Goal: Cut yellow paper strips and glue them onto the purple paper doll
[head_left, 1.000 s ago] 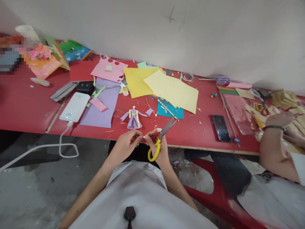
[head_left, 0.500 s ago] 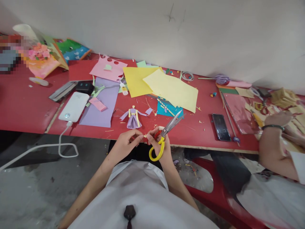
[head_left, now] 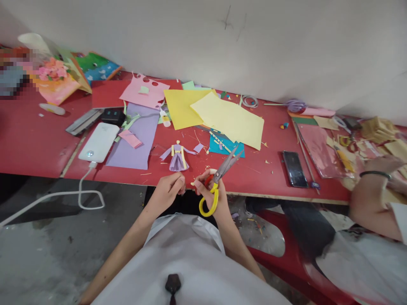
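My right hand (head_left: pixel 213 194) holds yellow-handled scissors (head_left: pixel 219 178), blades open and pointing up to the right over the red table (head_left: pixel 260 178), and its fingertips pinch a tiny pale paper scrap (head_left: pixel 192 184). My left hand (head_left: pixel 167 191) hovers just left of the scrap, fingers curled, a small gap between them. A small purple and yellow paper figure in a dress (head_left: pixel 177 157) lies on the table just beyond both hands.
Yellow sheets (head_left: pixel 229 118), a purple sheet (head_left: pixel 136 144), pink paper (head_left: pixel 144 93) and blue paper (head_left: pixel 227 146) lie across the table. A white power bank (head_left: pixel 99 142) with cable sits left, a phone (head_left: pixel 295 169) right. Another person's arm (head_left: pixel 370 199) works at far right.
My left hand has let go of the paper scrap and drawn slightly back to the left. The other person's arm has shifted a little right and down.
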{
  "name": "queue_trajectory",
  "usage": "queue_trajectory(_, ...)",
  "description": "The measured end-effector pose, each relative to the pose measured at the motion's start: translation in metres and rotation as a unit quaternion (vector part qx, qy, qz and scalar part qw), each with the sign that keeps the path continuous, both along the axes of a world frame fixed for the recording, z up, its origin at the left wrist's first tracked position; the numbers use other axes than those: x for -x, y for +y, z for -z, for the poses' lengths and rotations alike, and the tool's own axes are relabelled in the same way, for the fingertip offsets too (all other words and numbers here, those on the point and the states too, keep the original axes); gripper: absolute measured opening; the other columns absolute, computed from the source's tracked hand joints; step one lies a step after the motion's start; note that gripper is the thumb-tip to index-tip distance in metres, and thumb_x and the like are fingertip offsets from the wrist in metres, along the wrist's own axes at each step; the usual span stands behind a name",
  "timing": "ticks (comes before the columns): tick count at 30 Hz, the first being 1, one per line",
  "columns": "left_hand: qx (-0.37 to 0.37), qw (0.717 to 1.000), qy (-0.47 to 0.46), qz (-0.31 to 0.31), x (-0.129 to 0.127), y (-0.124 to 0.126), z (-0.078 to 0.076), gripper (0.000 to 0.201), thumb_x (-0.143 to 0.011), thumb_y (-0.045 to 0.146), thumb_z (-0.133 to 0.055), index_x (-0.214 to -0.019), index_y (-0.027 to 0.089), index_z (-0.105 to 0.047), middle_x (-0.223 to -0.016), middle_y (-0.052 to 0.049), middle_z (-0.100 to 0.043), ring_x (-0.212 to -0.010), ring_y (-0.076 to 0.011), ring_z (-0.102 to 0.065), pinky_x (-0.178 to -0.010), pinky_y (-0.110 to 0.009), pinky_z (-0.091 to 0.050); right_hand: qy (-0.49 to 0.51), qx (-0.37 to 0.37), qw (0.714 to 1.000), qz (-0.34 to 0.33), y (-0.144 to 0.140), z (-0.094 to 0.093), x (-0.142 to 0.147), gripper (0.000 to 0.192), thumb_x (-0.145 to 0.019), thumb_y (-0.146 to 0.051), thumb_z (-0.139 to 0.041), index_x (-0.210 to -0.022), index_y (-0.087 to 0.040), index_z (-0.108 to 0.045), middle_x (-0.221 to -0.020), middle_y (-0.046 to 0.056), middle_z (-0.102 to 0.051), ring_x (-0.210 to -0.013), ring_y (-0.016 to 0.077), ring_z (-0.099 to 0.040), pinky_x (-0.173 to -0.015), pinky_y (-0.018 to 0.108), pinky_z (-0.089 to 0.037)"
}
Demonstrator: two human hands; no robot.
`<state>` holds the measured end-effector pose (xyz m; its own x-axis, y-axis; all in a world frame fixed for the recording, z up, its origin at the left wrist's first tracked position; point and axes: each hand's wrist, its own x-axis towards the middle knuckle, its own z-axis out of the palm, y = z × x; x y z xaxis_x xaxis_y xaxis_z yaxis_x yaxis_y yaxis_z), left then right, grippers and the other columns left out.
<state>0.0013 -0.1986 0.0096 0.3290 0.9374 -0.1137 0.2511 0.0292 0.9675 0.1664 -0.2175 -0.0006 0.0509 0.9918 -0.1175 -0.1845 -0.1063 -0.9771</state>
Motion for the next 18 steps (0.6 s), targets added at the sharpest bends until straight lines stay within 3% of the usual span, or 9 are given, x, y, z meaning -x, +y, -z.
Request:
queue_trajectory(5, 0.024, 0.999, 0.010, 0.021, -0.0003, -0.0009, -0.0017, 0.040, -0.097, 0.036, -0.042, -0.063, 0.018, -0.053, -0.062, 0.000, -0.060, -0.059, -0.0126, -0.055, -0.061, -0.024, -0.043, 0.000, 0.008, 1.000, -0.011, -0.0014, -0.0012, 0.0004, 0.031, -0.078, -0.032, -0.074, -0.092, -0.025, -0.046, -0.074, -0.005, -0.063, -0.055, 0.0095, -0.056, -0.055, 0.026, -0.049)
queue_trajectory(9, 0.013, 1.000, 0.003, 0.017, 0.0008, -0.0010, -0.0029, 0.031, -0.093, 0.041, -0.054, -0.079, 0.016, -0.065, -0.077, -0.003, -0.068, -0.067, -0.0135, -0.059, -0.063, -0.023, -0.046, -0.008, 0.021, 1.000, -0.007, -0.0016, -0.0022, 0.0004, 0.035, -0.076, -0.036, -0.075, -0.092, -0.025, -0.046, -0.074, -0.005, -0.062, -0.057, 0.0108, -0.057, -0.055, 0.026, -0.050)
queue_trajectory(12, 0.007, 1.000, -0.020, 0.006, 0.0021, -0.0009, -0.0040, 0.026, -0.091, 0.041, -0.059, -0.086, 0.016, -0.066, -0.082, -0.003, -0.067, -0.065, -0.0122, -0.059, -0.063, -0.023, -0.048, -0.009, 0.016, 1.000, -0.006, -0.0004, -0.0023, 0.0000, 0.036, -0.074, -0.036, -0.076, -0.091, -0.025, -0.046, -0.073, -0.005, -0.062, -0.055, 0.0102, -0.056, -0.054, 0.026, -0.049)
queue_trajectory(18, -0.012, 0.999, 0.015, 0.027, 0.0046, 0.0005, -0.0079, 0.031, -0.094, 0.042, -0.053, -0.081, 0.016, -0.066, -0.078, -0.003, -0.067, -0.066, -0.0135, -0.060, -0.063, -0.023, -0.048, -0.019, 0.020, 0.999, -0.023, 0.0019, -0.0037, -0.0021, 0.036, -0.074, -0.036, -0.077, -0.089, -0.025, -0.046, -0.071, -0.006, -0.061, -0.052, 0.0094, -0.054, -0.052, 0.025, -0.048)
